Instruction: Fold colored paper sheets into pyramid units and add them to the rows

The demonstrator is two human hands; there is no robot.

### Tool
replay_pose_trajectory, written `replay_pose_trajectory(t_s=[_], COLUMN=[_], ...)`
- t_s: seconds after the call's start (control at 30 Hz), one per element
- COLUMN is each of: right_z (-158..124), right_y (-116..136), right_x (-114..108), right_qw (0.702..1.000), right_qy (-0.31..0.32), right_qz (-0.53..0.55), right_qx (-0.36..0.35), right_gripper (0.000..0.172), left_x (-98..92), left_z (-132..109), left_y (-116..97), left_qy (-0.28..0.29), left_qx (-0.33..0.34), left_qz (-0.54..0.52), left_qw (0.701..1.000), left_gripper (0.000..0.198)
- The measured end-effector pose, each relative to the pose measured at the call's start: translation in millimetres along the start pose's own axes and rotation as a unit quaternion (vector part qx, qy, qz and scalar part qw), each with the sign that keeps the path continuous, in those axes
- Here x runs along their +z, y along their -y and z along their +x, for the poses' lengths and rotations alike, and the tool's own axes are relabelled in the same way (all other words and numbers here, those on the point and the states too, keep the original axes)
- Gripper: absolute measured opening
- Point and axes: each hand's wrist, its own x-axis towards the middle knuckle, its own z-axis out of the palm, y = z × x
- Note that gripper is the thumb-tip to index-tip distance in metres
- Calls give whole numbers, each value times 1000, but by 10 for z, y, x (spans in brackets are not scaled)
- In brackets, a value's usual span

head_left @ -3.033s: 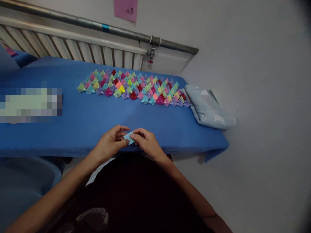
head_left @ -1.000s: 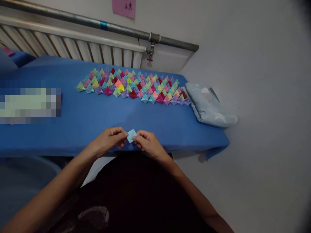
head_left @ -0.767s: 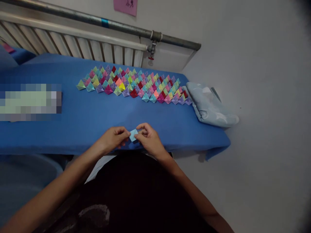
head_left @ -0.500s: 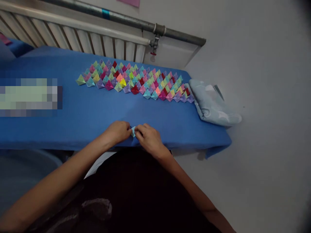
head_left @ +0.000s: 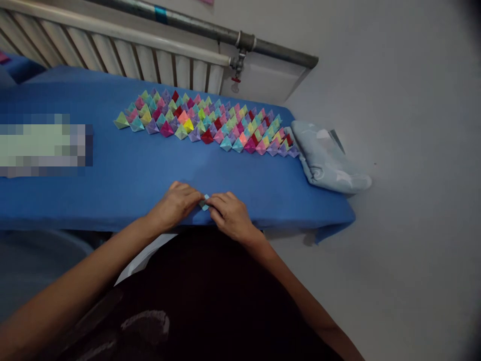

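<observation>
A small piece of light blue folded paper is pinched between my two hands near the front edge of the blue-covered table. My left hand grips its left side with the fingers closed. From the right, my right hand closes thumb and fingers on the other side. The fingers partly cover the paper, so its full shape is hidden. Beyond the hands, rows of folded paper pieces in pink, red, green, yellow, purple and blue stand close together on the cloth.
At the right end of the table lies a folded grey-blue cloth touching the last paper pieces. A pixelated patch hides something on the left. Behind the table run a white radiator and a metal pipe with a valve.
My fingers have shifted on the blue paper, and the left hand has turned slightly with its fingers more extended along it. The whole view has moved a little.
</observation>
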Motion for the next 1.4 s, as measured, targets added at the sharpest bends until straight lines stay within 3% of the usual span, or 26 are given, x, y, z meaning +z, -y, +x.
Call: replay_pose_trajectory(t_s=[0.17, 0.73, 1.23, 1.4], right_z=[-10, -22, -49, -15], right_y=[-21, -159, -68, 1], right_x=[-45, 35, 68, 107], right_qw=[1000, 997, 999, 996], right_qy=[-3, -14, -8, -26], right_qz=[15, -41, -47, -83], right_qx=[-15, -63, 0, 36], right_gripper=[18, 26, 21, 23], left_x=[-46, -4, 16, 65], left_z=[-107, -67, -77, -61], left_y=[-23, 89, -63, -115], left_qy=[-30, -45, -56, -60], left_qx=[67, 78, 27, -28], left_qz=[24, 13, 44, 32], left_qw=[997, 996, 997, 997], left_gripper=[24, 25, 25, 24])
